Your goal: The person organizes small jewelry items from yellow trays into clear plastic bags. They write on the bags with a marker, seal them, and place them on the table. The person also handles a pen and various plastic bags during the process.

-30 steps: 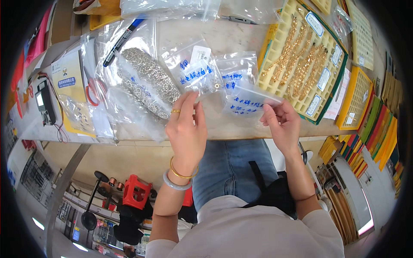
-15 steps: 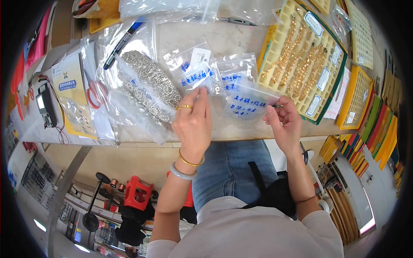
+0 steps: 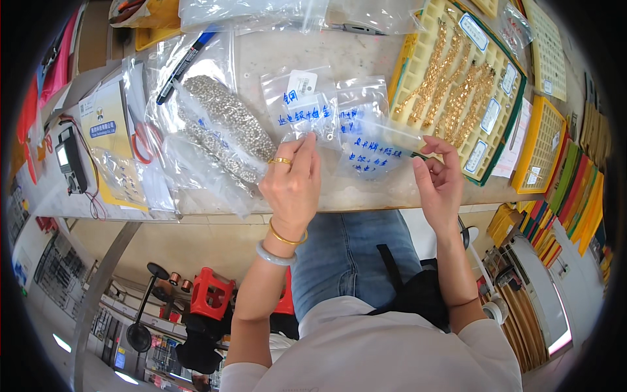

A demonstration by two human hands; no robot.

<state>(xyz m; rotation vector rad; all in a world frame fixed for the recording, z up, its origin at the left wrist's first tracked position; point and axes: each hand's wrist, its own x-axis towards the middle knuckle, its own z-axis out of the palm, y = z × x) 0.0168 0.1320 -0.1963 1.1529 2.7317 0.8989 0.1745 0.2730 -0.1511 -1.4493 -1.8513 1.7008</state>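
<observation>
One clear zip bag point(image 3: 375, 149) with blue handwriting lies on the surface point(image 3: 366, 55), pinched at its edges by both hands: left hand point(image 3: 292, 186) clamped on its left side, right hand point(image 3: 439, 184) on its right. Two similar small bags point(image 3: 302, 104) lie just behind. Beyond them, one bag of silver beads point(image 3: 225, 124) and one yellow tray point(image 3: 457, 85) of gold chains.

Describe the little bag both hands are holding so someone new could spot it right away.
Start at the big yellow tray of gold chains on the table's right side. Just left of its near corner, the left hand and right hand stretch a small clear zip bag between them. Unlike the bag of silver bits further left, it looks empty, with blue handwriting.
</observation>
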